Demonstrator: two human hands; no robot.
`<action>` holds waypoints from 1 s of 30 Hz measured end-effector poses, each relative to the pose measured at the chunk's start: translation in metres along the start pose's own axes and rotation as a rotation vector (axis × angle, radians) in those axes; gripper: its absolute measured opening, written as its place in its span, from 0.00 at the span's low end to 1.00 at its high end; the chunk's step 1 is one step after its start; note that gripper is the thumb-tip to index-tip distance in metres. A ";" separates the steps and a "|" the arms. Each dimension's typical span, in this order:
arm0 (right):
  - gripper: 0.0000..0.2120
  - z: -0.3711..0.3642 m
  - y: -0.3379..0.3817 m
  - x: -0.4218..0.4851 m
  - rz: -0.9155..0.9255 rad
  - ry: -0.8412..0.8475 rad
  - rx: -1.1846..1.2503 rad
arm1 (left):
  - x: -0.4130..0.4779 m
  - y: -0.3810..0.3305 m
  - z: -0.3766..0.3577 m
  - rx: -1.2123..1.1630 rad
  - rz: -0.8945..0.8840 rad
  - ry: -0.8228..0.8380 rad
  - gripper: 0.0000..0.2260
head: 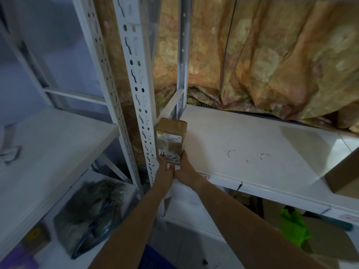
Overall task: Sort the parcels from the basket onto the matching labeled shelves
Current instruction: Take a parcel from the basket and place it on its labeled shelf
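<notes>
A small brown cardboard parcel (171, 139) marked "4-2" in black lies flat on the white shelf board (252, 144), pushed into its near left corner against the perforated white upright (138, 94). My left hand (164, 169) and my right hand (184, 167) meet at the parcel's near end, fingers pressed on its left and right near corners. A small label (204, 176) on the shelf's front edge is mostly hidden behind my right wrist. The basket shows only as a blue patch (155, 257) at the bottom, under my arms.
A larger brown box (343, 175) sits at the shelf's right end. A patterned gold curtain (262, 55) hangs behind. A second white rack (48, 152) stands to the left, with a bagged item (91, 216) on its lower shelf. Something bright green (293, 228) lies below the shelf.
</notes>
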State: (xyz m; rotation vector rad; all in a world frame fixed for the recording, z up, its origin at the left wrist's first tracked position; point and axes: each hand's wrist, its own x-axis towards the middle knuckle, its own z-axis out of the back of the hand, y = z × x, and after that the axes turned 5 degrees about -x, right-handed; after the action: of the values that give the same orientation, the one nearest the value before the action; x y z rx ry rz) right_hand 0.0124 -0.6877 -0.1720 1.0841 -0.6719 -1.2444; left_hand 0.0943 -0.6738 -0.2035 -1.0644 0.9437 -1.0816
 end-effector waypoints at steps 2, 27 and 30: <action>0.37 0.002 -0.001 -0.001 -0.033 0.039 -0.078 | 0.000 -0.003 0.004 0.051 0.027 0.038 0.25; 0.23 0.243 0.190 -0.210 0.283 -0.049 -1.119 | -0.211 -0.291 0.016 1.010 -0.298 -0.031 0.20; 0.25 0.287 0.232 -0.266 0.382 -0.131 -1.101 | -0.260 -0.359 0.013 1.009 -0.383 -0.121 0.22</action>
State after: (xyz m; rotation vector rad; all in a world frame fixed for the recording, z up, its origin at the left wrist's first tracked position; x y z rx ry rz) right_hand -0.2100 -0.5207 0.1870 -0.0402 -0.1816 -1.0974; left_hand -0.0252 -0.4625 0.1684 -0.4428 0.0112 -1.5362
